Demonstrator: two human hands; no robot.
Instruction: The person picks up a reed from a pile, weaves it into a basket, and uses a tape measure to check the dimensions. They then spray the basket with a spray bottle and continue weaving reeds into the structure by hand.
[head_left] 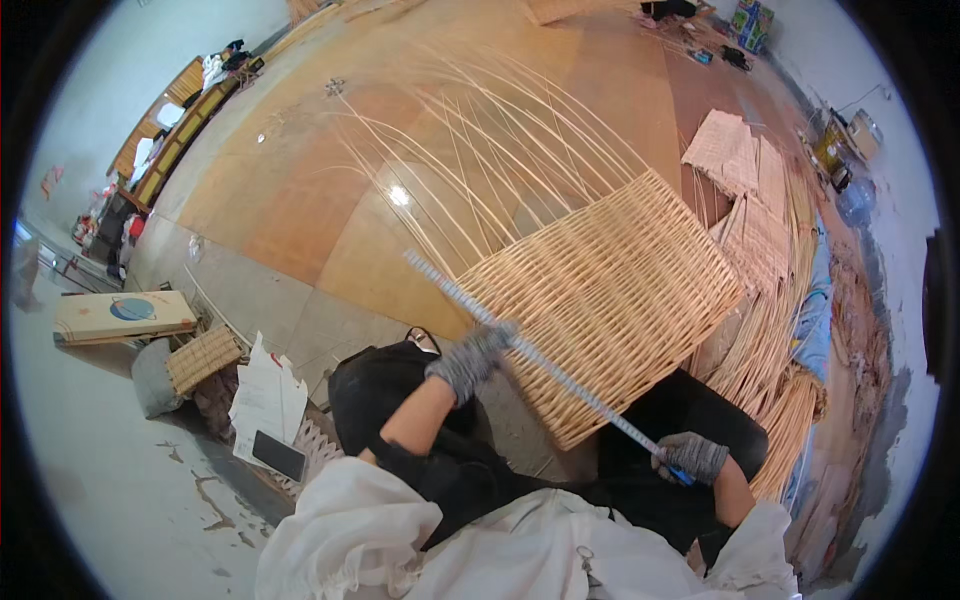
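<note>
A woven wicker panel (610, 290) lies slanted in front of me, over my lap. Long loose canes fan out from its far edge across the floor. A tape measure (578, 388) is drawn out slantwise over the panel's near-left part, its free end reaching past the left edge. My left hand (472, 362), in a grey knitted glove, grips the blade beside the panel's left edge. At the other end my right hand (697, 459), gloved alike, is closed round the tape's blue case, which its fingers partly cover. The case is close to my right thigh.
Bundled canes (765, 400) and flat woven pieces (740, 160) lie at the right. To the left are a phone (279, 455), paper sheets (268, 400), a small woven piece (204, 358) and a cardboard box (125, 315). A wooden bench (190, 130) stands at the far left.
</note>
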